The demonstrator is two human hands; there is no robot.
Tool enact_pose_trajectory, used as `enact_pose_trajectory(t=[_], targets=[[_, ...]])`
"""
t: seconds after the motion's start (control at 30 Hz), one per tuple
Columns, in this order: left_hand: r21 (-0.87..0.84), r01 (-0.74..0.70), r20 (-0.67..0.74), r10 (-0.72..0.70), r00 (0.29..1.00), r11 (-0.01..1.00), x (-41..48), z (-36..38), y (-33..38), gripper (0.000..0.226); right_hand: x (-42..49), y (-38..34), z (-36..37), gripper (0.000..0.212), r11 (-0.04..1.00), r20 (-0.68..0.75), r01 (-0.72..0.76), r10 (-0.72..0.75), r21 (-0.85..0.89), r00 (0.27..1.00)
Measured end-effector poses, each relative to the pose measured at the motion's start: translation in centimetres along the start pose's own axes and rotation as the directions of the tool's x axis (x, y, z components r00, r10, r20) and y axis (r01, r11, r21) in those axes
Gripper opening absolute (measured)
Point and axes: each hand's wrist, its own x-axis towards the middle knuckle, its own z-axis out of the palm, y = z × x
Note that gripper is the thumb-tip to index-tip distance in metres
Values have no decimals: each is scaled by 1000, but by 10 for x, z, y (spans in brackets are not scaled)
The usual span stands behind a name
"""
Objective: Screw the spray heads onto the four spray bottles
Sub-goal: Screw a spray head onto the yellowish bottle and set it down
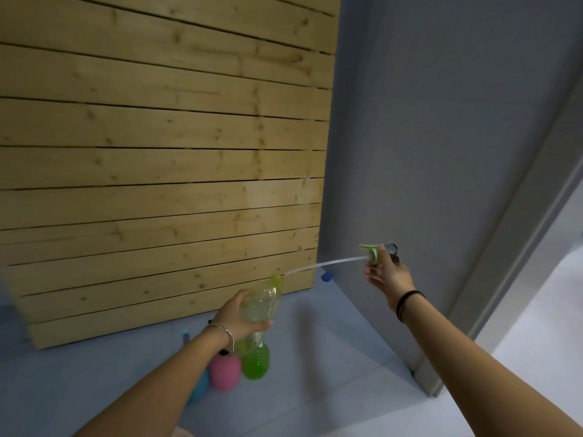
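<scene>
My left hand [239, 320] grips a clear yellow-green spray bottle [262, 302], tilted with its open neck pointing up and right. My right hand [386, 274] holds a light green spray head [372, 252] out to the right. Its long clear tube [325, 264] runs left toward the bottle's neck, the tip at or just outside the opening. On the floor below my left wrist stand a green bottle [256, 362], a pink bottle [224, 372] and a blue bottle [198, 387], partly hidden by my left forearm.
A slatted wooden panel [157, 152] leans against the wall ahead. A grey wall [426, 152] runs along the right, ending at a corner near a lighter floor. A small blue object [326, 276] lies at the panel's foot. Another blue item [186, 335] stands by the panel's lower edge.
</scene>
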Motion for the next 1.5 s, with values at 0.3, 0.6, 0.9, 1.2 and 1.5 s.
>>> enact_pose_trajectory(t=[0.3, 0.6, 0.9, 1.2, 1.5], targets=[[35, -20, -30, 21, 999, 999, 1, -6, -9, 85, -17, -5, 16, 32, 986, 72, 89, -79, -140, 994], [61, -182, 84, 177, 981, 981, -4, 15, 15, 90, -35, 14, 39, 39, 922, 407, 154, 5, -356, 913], [8, -244, 78, 243, 967, 970, -10, 14, 34, 91, -41, 10, 49, 35, 930, 617, 192, 47, -315, 785], [-340, -241, 54, 275, 960, 909, -20, 25, 60, 56, -38, -1, 61, 36, 998, 714, 50, -15, -28, 700], [-305, -388, -18, 402, 915, 870, -23, 23, 74, 91, -42, 8, 85, 41, 988, 496, 136, -81, -75, 864]])
